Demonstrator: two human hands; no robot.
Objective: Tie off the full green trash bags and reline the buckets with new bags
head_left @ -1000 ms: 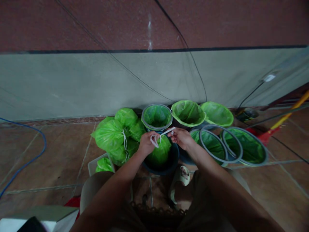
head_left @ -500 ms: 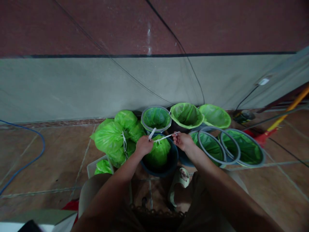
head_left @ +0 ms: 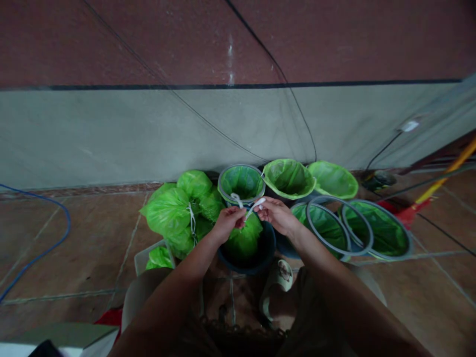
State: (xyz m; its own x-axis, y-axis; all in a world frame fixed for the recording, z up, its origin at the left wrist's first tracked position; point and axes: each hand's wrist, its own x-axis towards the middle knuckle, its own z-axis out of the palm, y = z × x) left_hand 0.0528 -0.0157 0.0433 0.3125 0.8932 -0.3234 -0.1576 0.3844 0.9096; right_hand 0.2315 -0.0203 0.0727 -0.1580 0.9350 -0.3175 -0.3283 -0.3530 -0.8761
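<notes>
A green bag (head_left: 242,241) with its neck gathered sits inside a dark blue bin (head_left: 246,270) in front of me. Above the bag, a white drawstring (head_left: 251,209) rises in two ends. My left hand (head_left: 227,223) is closed in a pinch on one end, its loop sticking up beyond the fingers. The other end is gripped by the thumb and fingers of my right hand (head_left: 275,214). The hands are close together, and they partly cover the bag's neck, so any knot there is hidden.
Several tied green bags (head_left: 168,210) are piled at the left, beside a pale container (head_left: 140,260). Green-lined bins (head_left: 290,178) stand along the wall and at the right, with loose grey rings (head_left: 337,199) on top. A blue hose (head_left: 68,223) lies far left.
My right hand has moved left, toward my left hand. The drawstring, stretched taut between the hands before, is now slack and bunched near the fingers.
</notes>
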